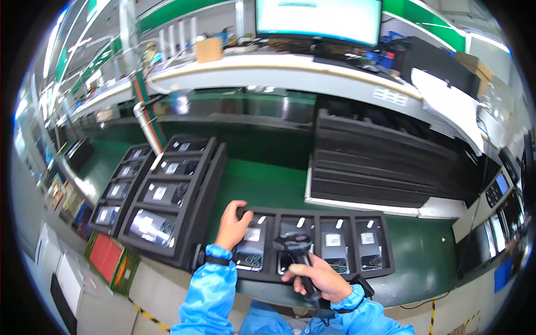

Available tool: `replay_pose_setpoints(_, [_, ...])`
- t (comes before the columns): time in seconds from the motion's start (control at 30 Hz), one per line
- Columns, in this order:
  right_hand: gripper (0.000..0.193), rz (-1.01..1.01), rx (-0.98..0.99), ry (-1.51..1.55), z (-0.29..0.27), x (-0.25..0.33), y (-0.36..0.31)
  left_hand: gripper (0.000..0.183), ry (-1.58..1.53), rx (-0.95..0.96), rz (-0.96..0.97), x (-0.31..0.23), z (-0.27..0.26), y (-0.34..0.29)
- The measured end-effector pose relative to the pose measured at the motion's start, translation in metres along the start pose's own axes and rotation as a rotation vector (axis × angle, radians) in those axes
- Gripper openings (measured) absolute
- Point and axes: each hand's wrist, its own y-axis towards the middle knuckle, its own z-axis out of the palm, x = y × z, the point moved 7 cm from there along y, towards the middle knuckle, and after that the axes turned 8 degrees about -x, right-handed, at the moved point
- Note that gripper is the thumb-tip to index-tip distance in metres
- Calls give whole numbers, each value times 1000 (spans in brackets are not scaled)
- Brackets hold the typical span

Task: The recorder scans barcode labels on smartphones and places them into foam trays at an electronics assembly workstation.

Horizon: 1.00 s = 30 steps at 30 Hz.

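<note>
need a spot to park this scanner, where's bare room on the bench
The green mat is bare right of the front tray, toward the machine, bar a speck. Another patch lies behind that tray, between the left trays and black foam stack. Crowded: the front tray, full of phones, scanner and right hand above.

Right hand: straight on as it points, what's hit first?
Likely the phone in the tray's second slot from left, scanner leading; height above it is unclear.
</note>
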Motion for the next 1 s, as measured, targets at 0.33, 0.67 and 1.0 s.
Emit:
replay_pose_setpoints(0.33, [47,-381,-1122,-118,-262,10,-169,52,348,265,340,-30,20,-16])
replay_pose_setpoints(0.67, [44,-370,-1637,-627,-360,14,-188,64,465,338,274,-73,85,-31])
replay_pose_setpoints(1.0, [46,-175,-1611,-760,-356,39,-156,66,517,360,343,-79,104,-22])
